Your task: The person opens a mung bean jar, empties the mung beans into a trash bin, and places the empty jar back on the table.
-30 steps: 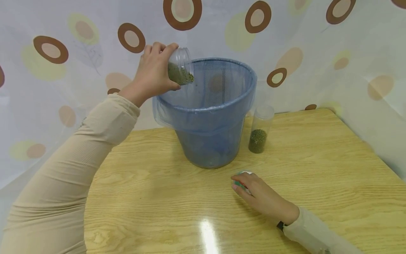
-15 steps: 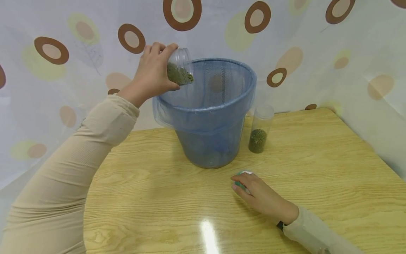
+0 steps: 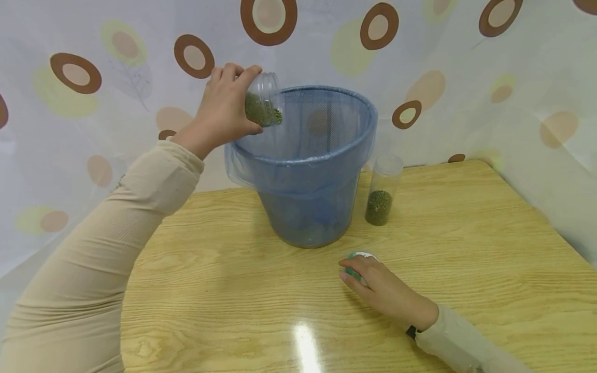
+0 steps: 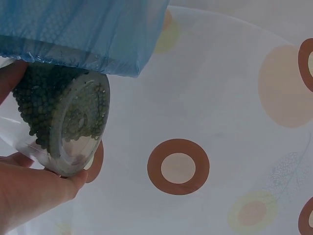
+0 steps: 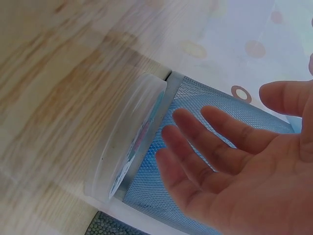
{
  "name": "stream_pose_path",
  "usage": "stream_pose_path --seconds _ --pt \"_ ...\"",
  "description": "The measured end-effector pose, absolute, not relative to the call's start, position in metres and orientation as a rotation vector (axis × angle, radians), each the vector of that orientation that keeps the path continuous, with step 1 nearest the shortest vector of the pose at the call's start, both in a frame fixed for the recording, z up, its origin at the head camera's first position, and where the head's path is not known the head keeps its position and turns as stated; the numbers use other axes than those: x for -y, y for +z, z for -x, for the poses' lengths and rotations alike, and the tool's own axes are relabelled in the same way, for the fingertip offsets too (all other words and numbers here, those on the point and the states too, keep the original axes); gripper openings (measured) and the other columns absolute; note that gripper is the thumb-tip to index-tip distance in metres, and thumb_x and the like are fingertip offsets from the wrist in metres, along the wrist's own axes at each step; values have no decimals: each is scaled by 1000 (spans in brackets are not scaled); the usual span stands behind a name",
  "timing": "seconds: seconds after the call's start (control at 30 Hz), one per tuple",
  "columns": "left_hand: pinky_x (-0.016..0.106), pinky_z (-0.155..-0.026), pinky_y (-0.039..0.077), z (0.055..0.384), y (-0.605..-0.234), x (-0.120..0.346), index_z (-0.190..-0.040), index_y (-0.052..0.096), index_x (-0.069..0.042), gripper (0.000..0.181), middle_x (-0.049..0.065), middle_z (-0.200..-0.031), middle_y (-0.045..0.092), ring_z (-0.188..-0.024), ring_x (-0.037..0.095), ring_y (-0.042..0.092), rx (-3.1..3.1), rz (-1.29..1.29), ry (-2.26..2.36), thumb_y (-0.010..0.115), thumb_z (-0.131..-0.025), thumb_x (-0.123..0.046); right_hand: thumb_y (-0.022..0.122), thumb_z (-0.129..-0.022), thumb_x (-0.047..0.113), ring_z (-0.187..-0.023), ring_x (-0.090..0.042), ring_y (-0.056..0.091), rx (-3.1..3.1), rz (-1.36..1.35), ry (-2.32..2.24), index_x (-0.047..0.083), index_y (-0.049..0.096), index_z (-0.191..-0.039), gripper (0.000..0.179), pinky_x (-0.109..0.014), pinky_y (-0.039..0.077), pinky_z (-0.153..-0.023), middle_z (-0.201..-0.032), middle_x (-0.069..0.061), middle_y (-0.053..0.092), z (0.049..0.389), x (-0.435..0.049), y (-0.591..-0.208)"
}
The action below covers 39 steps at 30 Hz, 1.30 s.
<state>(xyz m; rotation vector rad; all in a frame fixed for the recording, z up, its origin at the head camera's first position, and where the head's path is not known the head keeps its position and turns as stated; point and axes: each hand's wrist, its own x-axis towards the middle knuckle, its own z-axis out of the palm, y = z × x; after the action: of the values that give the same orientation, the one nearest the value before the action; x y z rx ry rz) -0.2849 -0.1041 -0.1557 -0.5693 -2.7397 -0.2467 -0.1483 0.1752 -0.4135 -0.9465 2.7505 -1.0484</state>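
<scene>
My left hand (image 3: 226, 103) grips a clear plastic jar (image 3: 265, 85) tilted on its side, its uncapped mouth over the left rim of the blue mesh bin (image 3: 308, 173). Small green beans (image 4: 49, 98) lie along the jar's lower side, some of them at the mouth. In the left wrist view, the bin's blue bag (image 4: 88, 34) hides the jar's mouth. Above the table, my right hand (image 3: 389, 292) hovers with loosely bent fingers, holding nothing. Beneath it lies a round whitish lid (image 5: 128, 134) with a coloured label; the right wrist view shows the fingers apart from it.
Right of the bin stands a second clear jar (image 3: 380, 199), upright and partly filled with green beans. Everything rests on a wood-grain table (image 3: 224, 311). A patterned wall covering (image 3: 154, 31) rises close behind the bin.
The jar in my left hand has shifted very slightly left and down, and the beans at its mouth have moved a little. My right hand has hardly moved.
</scene>
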Motion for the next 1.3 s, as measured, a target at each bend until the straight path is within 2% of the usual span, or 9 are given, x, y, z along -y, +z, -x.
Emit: stream_pose_path --seconds 0.83,1.3 --pt "49 -110 24 282 -159 105 -148 33 -9 93 21 -139 37 -130 38 28 2701 642 -199 84 -72 -17 43 -104 29 -118 -35 51 -2731 938 -1043 -6 53 -128 43 -53 43 -96 -126 -16 57 148 -174 -413" --pt "50 -111 23 279 -157 101 -151 27 -11 94 20 -141 34 -133 38 26 2739 639 -160 82 -75 -20 43 -104 28 -119 -39 50 -2727 957 -1043 -7 52 -128 44 -57 41 -97 -127 -19 57 148 -174 -415"
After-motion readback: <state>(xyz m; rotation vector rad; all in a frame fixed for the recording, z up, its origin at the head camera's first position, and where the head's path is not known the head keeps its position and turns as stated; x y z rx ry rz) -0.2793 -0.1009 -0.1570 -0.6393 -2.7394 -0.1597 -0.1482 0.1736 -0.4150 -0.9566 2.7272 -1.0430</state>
